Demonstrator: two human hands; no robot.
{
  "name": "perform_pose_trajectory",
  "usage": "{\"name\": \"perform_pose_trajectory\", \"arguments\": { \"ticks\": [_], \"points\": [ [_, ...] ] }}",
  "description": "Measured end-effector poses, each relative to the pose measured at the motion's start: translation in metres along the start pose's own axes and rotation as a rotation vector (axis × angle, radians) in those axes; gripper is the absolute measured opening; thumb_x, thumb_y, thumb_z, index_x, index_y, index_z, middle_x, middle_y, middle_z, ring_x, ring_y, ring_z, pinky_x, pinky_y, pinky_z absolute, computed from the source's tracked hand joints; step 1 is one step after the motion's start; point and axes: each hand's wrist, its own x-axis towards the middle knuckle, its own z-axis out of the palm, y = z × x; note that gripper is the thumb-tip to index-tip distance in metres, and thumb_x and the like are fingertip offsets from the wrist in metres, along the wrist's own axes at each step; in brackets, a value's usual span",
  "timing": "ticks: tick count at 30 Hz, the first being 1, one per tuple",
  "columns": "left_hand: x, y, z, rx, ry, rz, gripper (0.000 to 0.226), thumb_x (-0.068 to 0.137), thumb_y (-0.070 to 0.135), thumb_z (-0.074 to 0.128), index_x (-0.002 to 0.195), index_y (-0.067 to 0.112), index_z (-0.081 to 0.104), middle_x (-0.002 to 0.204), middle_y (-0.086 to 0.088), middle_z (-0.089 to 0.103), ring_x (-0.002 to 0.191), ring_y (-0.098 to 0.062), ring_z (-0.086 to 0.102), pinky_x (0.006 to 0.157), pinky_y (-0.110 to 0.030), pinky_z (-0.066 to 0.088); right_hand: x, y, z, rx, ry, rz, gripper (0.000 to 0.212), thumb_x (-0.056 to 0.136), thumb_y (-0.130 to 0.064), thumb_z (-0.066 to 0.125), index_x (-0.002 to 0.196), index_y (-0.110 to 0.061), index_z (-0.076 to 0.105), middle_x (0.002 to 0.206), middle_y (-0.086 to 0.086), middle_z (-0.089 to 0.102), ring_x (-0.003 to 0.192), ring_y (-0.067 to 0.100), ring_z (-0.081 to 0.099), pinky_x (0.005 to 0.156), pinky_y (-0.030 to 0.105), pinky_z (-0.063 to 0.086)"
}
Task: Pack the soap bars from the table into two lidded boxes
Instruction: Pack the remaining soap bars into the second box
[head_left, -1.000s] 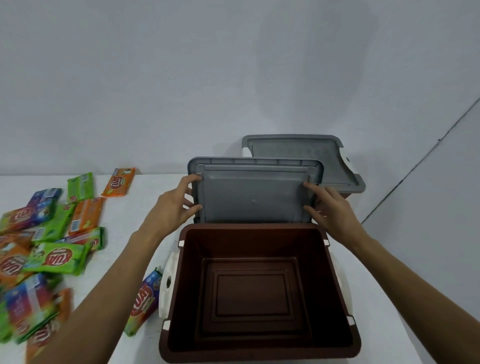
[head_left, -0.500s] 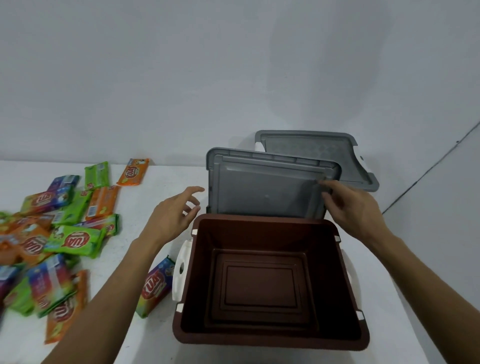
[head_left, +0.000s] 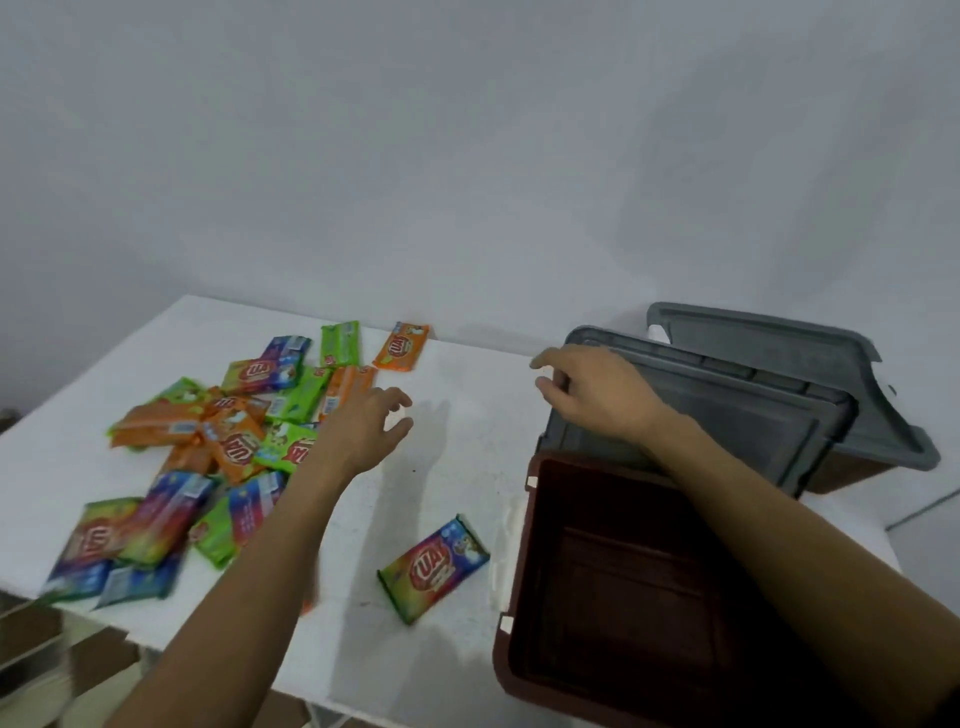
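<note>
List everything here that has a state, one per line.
Near box: open, empty.
Near lid: off, propped on edge behind the near box.
Far box: covered by the far lid; latching unclear.
Soap bars: wrapped, heaped on the table.
Single bar: flat, beside the near box.
Left hand: open, empty.
Right hand: at the near lid's corner; grip unclear.
</note>
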Motion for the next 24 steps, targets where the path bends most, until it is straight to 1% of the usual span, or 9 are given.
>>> {"name": "perform_pose_trajectory", "arguments": {
  "ticks": [3,6,8,11,14,16,19,21,24],
  "points": [
    [0.014,-0.023,-0.015,0.04,0.007,-0.102,0.037,0.091,0.038,0.055,0.124,0.023,0.056,0.127,-0.003,0.057,0.109,-0.023,0.056,0.084,-0.036,0.047,0.048,-0.024,0.018,-0.037,-0.066,-0.03,0.033,0.097,-0.037,0.044,0.127,-0.026,0.054,0.109,-0.002,0.06,0.09,0.013,0.053,0.076,0.03,0.041],
    [0.029,-0.036,-0.03,0.036,0.012,-0.184,0.039,0.095,0.034,0.05,0.131,0.017,0.052,0.13,-0.008,0.055,0.117,-0.028,0.051,0.09,-0.038,0.045,0.098,-0.042,0.039,-0.064,-0.142,-0.035,0.038,0.098,-0.037,0.044,0.134,-0.024,0.048,0.123,0.004,0.056,0.11,0.023,0.054,0.086,0.034,0.042],
    [0.038,-0.043,-0.035,0.064,-0.012,-0.222,0.039,0.098,0.035,0.044,0.13,0.015,0.051,0.129,-0.009,0.054,0.117,-0.03,0.05,0.092,-0.041,0.045,0.128,-0.051,0.055,-0.083,-0.19,-0.031,0.042,0.097,-0.036,0.044,0.138,-0.024,0.044,0.127,0.007,0.053,0.115,0.027,0.053,0.091,0.038,0.043],
    [0.049,-0.056,-0.033,0.023,-0.007,-0.312,0.046,0.098,0.047,0.037,0.127,0.015,0.051,0.125,-0.013,0.054,0.113,-0.033,0.053,0.091,-0.043,0.046,0.168,-0.059,0.081,-0.124,-0.255,-0.014,0.046,0.097,-0.034,0.045,0.142,-0.023,0.04,0.13,0.009,0.05,0.116,0.03,0.053,0.092,0.041,0.046],
    [0.059,-0.068,-0.024,0.055,-0.031,-0.342,0.05,0.097,0.053,0.033,0.125,0.016,0.05,0.123,-0.011,0.055,0.112,-0.031,0.054,0.089,-0.044,0.046,0.201,-0.062,0.112,-0.141,-0.314,0.006,0.051,0.096,-0.03,0.045,0.145,-0.025,0.033,0.134,0.01,0.047,0.118,0.032,0.049,0.093,0.046,0.046],
    [0.064,-0.075,-0.015,0.086,-0.034,-0.355,0.051,0.097,0.054,0.031,0.125,0.017,0.049,0.122,-0.011,0.055,0.111,-0.031,0.055,0.088,-0.044,0.047,0.219,-0.063,0.133,-0.15,-0.364,0.02,0.056,0.095,-0.032,0.048,0.147,-0.026,0.029,0.139,0.009,0.043,0.12,0.033,0.046,0.095,0.048,0.045],
    [0.07,-0.084,-0.002,0.098,-0.01,-0.361,0.052,0.096,0.057,0.03,0.122,0.016,0.049,0.12,-0.013,0.055,0.106,-0.031,0.057,0.083,-0.042,0.048,0.239,-0.061,0.163,-0.139,-0.434,0.018,0.062,0.096,-0.041,0.045,0.151,-0.027,0.021,0.153,0.008,0.026,0.132,0.036,0.035,0.105,0.051,0.037],
    [0.072,-0.087,0.005,0.151,0.001,-0.349,0.049,0.095,0.056,0.036,0.122,0.016,0.048,0.121,-0.012,0.052,0.107,-0.03,0.055,0.081,-0.041,0.048,0.247,-0.059,0.181,-0.127,-0.463,-0.001,0.063,0.096,-0.048,0.04,0.152,-0.03,0.016,0.159,0.009,0.012,0.142,0.037,0.018,0.113,0.051,0.025],
    [0.074,-0.09,0.012,0.192,0.024,-0.342,0.054,0.09,0.059,0.046,0.123,0.016,0.047,0.124,-0.011,0.048,0.11,-0.028,0.053,0.08,-0.038,0.048,0.257,-0.052,0.206,-0.153,-0.525,-0.015,0.067,0.093,-0.062,0.028,0.151,-0.035,0.011,0.16,0.015,0.001,0.147,0.036,-0.002,0.117,0.053,0.012]
  ]
}}
